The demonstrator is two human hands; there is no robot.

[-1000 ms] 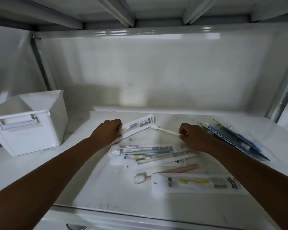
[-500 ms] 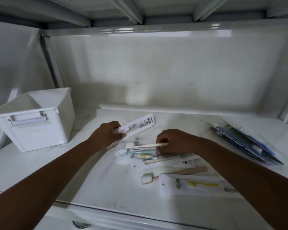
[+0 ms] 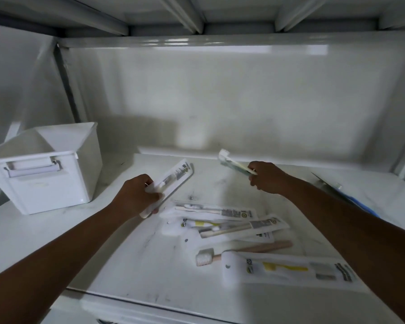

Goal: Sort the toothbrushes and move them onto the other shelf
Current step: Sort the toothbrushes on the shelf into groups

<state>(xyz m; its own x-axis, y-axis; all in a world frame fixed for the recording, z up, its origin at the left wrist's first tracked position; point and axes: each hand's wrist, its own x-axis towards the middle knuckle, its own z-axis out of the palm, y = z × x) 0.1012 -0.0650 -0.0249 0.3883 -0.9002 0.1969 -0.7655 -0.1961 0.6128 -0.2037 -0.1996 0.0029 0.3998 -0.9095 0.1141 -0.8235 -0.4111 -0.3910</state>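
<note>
My left hand (image 3: pixel 136 197) grips a packaged toothbrush (image 3: pixel 173 178) in a white wrapper, held above the shelf (image 3: pixel 131 265). My right hand (image 3: pixel 267 177) holds loose toothbrushes (image 3: pixel 232 162), one cream and one teal, heads pointing up and left. Between my arms lies a pile of packaged toothbrushes (image 3: pixel 222 220), some with yellow handles. In front of the pile a loose wooden-handled toothbrush (image 3: pixel 243 250) lies beside a long packaged yellow toothbrush (image 3: pixel 290 268).
A white plastic bin (image 3: pixel 47 169) with a handle stands on the shelf at the left. Blue and grey flat packs (image 3: pixel 351 197) lie at the right, partly hidden by my right arm. The shelf's back wall and an upper shelf close off the space.
My right hand picked a teal toothbrush from the pile along with the cream one and lifted both up and to the right. My left hand kept its packaged toothbrush.
</note>
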